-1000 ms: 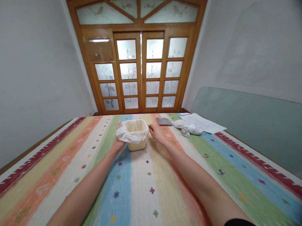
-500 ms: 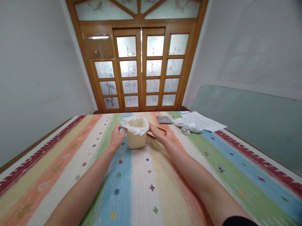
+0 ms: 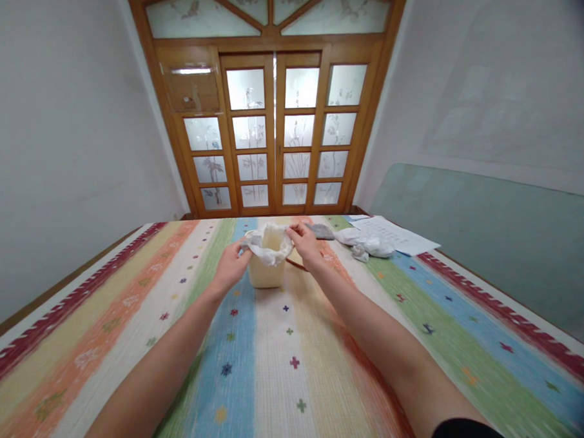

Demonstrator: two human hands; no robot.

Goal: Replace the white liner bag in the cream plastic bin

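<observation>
A small cream bin (image 3: pixel 266 275) stands upright on the striped cloth, with a white plastic bag (image 3: pixel 270 251) folded over its rim and lining it. My left hand (image 3: pixel 234 261) pinches the bag at the left side of the rim. At the right side, my right hand (image 3: pixel 302 239) grips the bag's edge between thumb and fingers. Partly hidden behind my right hand lies a round brown-rimmed object (image 3: pixel 296 260).
Behind my right hand is a grey cloth (image 3: pixel 320 231). Farther right lie crumpled white plastic bags (image 3: pixel 365 243) and printed paper sheets (image 3: pixel 394 234). The striped tablecloth (image 3: pixel 274 375) covers the table; wooden glazed doors (image 3: pixel 276 129) stand beyond it.
My right hand has risen slightly, pulling up the bag's right edge. The bag's rim is more bunched and has shifted slightly right, and my left hand has moved a little right too.
</observation>
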